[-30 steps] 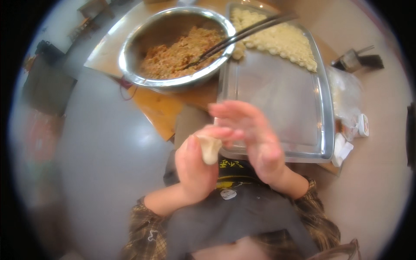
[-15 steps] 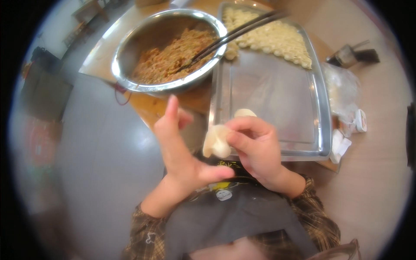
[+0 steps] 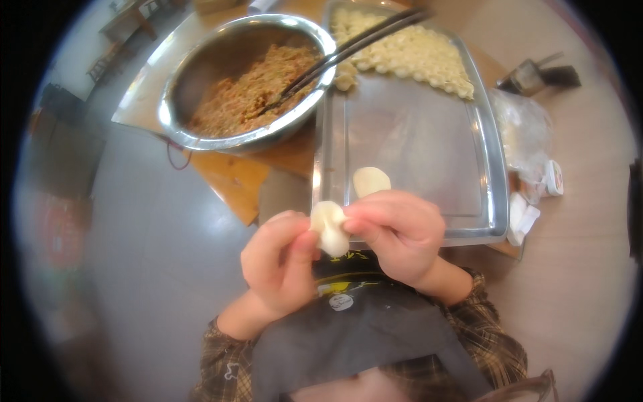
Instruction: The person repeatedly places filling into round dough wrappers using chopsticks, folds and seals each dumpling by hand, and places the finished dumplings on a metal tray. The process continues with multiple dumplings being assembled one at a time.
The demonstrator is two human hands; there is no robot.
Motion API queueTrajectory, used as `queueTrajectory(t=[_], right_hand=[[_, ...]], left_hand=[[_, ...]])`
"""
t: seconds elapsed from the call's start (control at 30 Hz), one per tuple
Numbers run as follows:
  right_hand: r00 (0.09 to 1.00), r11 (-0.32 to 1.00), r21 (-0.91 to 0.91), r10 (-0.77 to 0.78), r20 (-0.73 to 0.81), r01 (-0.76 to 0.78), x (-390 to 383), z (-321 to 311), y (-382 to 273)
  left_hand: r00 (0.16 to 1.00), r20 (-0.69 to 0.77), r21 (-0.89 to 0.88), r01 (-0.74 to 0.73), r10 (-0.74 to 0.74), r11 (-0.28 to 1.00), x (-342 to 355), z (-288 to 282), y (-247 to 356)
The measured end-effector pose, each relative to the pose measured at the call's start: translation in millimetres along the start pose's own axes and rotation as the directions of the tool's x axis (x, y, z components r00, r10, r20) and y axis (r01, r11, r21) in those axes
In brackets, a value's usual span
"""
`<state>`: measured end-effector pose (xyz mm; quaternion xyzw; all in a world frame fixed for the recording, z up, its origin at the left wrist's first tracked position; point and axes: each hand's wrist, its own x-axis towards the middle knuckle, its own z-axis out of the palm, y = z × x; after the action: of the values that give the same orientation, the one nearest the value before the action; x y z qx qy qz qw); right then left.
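Observation:
Both my hands pinch a pale, folded dumpling (image 3: 330, 228) in front of my dark apron: my left hand (image 3: 280, 261) grips its left side, my right hand (image 3: 398, 238) its right side. Just beyond, a round dough wrapper (image 3: 371, 182) lies on the steel tray (image 3: 415, 134). Rows of pale dumplings (image 3: 408, 53) fill the tray's far end. At back left, a steel bowl (image 3: 175, 114) holds minced filling (image 3: 234, 94) with long dark chopsticks (image 3: 348, 50) resting in it.
The wooden table (image 3: 221, 181) carries these. Right of the tray are a clear plastic bag (image 3: 519, 130), a small white tub (image 3: 552, 177), white crumpled paper (image 3: 522, 221) and a metal holder with dark items (image 3: 529, 79). A stool (image 3: 107, 60) stands in the background.
My left hand was spread open half a second ago and now pinches the dumpling with my right. A second ago the left held it, with my right fingers extended.

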<state>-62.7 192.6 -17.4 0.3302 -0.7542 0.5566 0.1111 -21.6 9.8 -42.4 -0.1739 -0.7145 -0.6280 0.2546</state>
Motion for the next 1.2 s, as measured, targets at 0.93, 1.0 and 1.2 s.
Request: queueTrajectory(t=[0.93,1.0,1.2], right_hand=[[0.903,0.847,-0.317,0.387,-0.186,-0.428,142,-80,217],[0.92,0.877,-0.287,0.343,-0.189,-0.386,141,-74,220],[0.953,0.926,-0.249,0.245,-0.18,-0.285,144,-64,233]], left_hand=[[0.916,0.079,-0.149,0.401,-0.394,0.904,21,-15,-33],[0.933,0.037,-0.123,0.359,-0.357,0.925,20,-13,-37],[0.926,0.079,-0.139,0.377,-0.37,0.916,21,-18,-41]])
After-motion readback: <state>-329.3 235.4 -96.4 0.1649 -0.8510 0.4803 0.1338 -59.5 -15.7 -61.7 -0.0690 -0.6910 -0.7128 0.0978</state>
